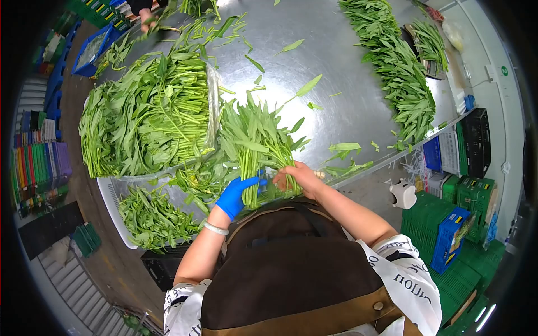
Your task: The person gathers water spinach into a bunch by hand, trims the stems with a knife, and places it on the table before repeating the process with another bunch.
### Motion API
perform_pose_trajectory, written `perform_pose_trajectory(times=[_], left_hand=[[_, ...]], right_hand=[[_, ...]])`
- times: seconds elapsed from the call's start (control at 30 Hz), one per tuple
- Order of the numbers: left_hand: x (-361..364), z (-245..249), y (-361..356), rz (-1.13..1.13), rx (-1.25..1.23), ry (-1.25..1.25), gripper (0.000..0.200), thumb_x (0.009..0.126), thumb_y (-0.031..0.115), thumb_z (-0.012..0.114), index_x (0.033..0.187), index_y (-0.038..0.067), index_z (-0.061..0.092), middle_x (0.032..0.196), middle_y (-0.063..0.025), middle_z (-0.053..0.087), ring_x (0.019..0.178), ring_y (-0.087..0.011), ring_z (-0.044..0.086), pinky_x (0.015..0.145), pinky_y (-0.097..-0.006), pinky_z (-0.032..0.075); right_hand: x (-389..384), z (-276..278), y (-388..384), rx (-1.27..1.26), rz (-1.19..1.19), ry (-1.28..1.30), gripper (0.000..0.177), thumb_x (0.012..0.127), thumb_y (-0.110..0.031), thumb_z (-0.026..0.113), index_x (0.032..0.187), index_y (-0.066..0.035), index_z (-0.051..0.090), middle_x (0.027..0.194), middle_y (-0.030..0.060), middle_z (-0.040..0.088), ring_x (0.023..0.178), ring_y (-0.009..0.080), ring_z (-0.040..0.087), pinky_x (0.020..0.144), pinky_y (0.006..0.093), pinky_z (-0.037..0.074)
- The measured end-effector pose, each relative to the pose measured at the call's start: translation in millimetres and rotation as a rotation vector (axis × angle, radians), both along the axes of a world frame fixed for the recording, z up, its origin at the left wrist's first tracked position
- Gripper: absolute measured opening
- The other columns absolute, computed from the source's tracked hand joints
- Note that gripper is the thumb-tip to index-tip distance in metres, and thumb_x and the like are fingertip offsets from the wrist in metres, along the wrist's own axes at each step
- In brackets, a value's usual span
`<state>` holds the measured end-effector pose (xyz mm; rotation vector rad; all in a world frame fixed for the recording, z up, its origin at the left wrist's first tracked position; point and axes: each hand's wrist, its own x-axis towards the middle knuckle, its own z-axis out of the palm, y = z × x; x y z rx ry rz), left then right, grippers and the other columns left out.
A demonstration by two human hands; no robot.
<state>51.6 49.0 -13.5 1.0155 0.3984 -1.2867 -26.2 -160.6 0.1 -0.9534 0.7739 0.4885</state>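
My left hand (238, 196), in a blue glove, is closed round the stems of a bunch of leafy greens (250, 134). Beside it, my bare right hand (298, 178) has its fingers wrapped round more stems, which fan out upward into leaves at the table's near edge. The two groups of stems stand slightly apart at the bottom, while their leaves overlap above. Left of my hands lies a large pile of greens (151, 112) with cut stems facing right. Loose leaves lie under and around my hands.
A long row of greens (398, 73) runs along the metal table's (336, 61) right side. A white tray (115, 213) with greens sits at the near left. A co-worker's hand (147, 19) is at the top left. Green crates (426, 224) stand right of me.
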Motion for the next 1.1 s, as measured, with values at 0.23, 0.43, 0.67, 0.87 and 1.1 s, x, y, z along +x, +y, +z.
perform_pose_trajectory(times=[0.23, 0.43, 0.67, 0.87, 1.1], left_hand=[[-2, -10, -2, 0.128, 0.012, -0.025, 0.037, 0.086, 0.014, 0.062, 0.120, 0.001, 0.057, 0.095, -0.0067, 0.066, 0.076, -0.0164, 0.061, 0.070, -0.0295, 0.051], [0, -14, -4, 0.227, -0.122, 0.007, 0.039, 0.088, 0.013, 0.060, 0.123, -0.001, 0.053, 0.092, -0.0063, 0.064, 0.078, -0.0165, 0.060, 0.072, -0.0305, 0.050], [-2, -3, -20, 0.469, -0.390, 0.016, 0.037, 0.089, 0.012, 0.061, 0.123, 0.001, 0.050, 0.090, -0.0036, 0.059, 0.077, -0.0135, 0.055, 0.071, -0.0272, 0.047], [-11, 40, -52, 0.270, -0.113, -0.234, 0.030, 0.081, 0.006, 0.068, 0.109, 0.003, 0.056, 0.100, -0.0052, 0.063, 0.087, -0.0151, 0.059, 0.081, -0.0286, 0.047], [-9, 56, -67, 0.306, -0.009, -0.306, 0.022, 0.081, 0.007, 0.069, 0.102, 0.004, 0.063, 0.093, -0.0029, 0.064, 0.088, -0.0133, 0.060, 0.081, -0.0278, 0.047]], right_hand=[[7, 69, -28, -0.047, -0.029, -0.408, 0.010, 0.089, -0.015, 0.057, 0.091, -0.005, 0.055, 0.062, 0.0041, 0.052, 0.049, 0.0113, 0.045, 0.046, 0.0260, 0.035], [15, 51, -70, -0.195, -0.137, -0.350, 0.019, 0.091, -0.023, 0.060, 0.097, -0.007, 0.054, 0.067, 0.0046, 0.057, 0.051, 0.0117, 0.050, 0.047, 0.0243, 0.038], [1, 41, -29, 0.034, -0.299, -0.338, 0.026, 0.093, -0.026, 0.058, 0.108, -0.005, 0.057, 0.100, 0.0100, 0.065, 0.090, 0.0159, 0.060, 0.076, 0.0312, 0.049], [2, 39, -6, -0.061, -0.207, -0.407, 0.030, 0.093, -0.023, 0.059, 0.115, -0.004, 0.060, 0.115, 0.0042, 0.062, 0.107, 0.0128, 0.052, 0.095, 0.0302, 0.039], [5, 40, 9, 0.074, -0.225, -0.342, 0.031, 0.093, -0.021, 0.058, 0.120, -0.004, 0.059, 0.118, 0.0029, 0.059, 0.110, 0.0130, 0.051, 0.097, 0.0301, 0.038]])
